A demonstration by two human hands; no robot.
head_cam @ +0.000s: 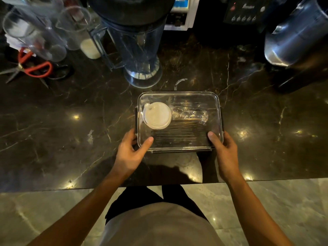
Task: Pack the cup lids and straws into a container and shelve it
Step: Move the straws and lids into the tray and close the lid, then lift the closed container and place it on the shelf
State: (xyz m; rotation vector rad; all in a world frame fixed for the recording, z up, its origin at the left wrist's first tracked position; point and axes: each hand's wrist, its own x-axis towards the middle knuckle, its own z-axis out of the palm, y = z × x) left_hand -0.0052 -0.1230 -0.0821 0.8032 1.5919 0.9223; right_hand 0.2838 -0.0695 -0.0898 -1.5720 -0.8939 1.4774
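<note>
Clear rigid plastic forms the container (179,121), a rectangular box with its lid seated and dark latches on all four sides. It sits on the dark marble counter (71,139), near the front edge and roughly midway along it, directly ahead of the person.

Contents, seen through the lid: white cup lids (157,115) at the left end; dark straws (177,134) lying lengthwise along the near side; a crinkled clear wrapper (190,115) beside the lids.

Left hand (130,150) grasps the near left corner, thumb on top, fingers curled round the side by the latch. Right hand (224,148) grasps the near right corner likewise, thumb laid on the lid.

Handling assessment: load judged light, being thin plastic goods only. Box walls appear stiff and should not flex under a two-handed lift. Surface is smooth and glossy, so slip is possible. Loose contents would slide if the box tilts; carry it level. Whether the latches are fully snapped cannot be confirmed. Support from beneath is safer than relying on the lid edge.

Nearby: blender jug (140,50) just behind, red-handled scissors (35,66) towards the rear left corner
</note>
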